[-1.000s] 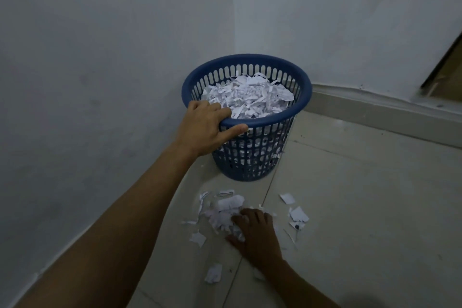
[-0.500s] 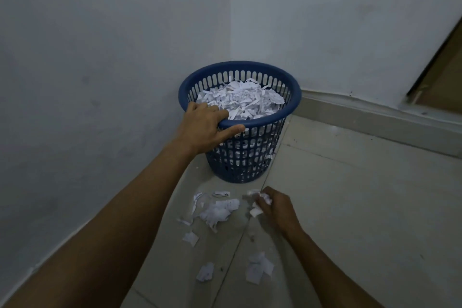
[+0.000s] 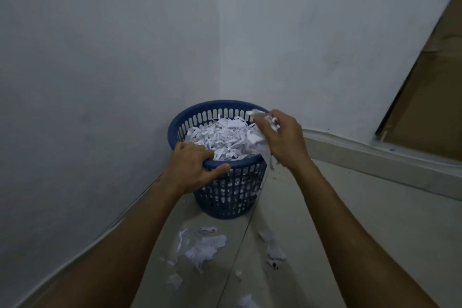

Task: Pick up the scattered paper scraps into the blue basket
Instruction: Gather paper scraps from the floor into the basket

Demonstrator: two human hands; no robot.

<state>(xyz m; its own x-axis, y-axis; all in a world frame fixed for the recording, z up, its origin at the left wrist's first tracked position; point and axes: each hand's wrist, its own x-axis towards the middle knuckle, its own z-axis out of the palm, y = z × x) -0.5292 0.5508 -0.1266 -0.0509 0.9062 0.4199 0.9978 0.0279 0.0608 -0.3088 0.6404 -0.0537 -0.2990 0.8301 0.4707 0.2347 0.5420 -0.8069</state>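
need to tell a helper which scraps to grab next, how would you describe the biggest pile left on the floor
Start at the blue basket in the corner where the two walls meet. On the floor just in front of its base lies the biggest pile of scraps, left of the floor seam. Unlike the thinner scatter of scraps right of that seam, it is a dense white clump.

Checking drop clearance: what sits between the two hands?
In the head view, the heaped scraps inside the blue basket lie between the left hand gripping its rim and the right hand holding scraps.
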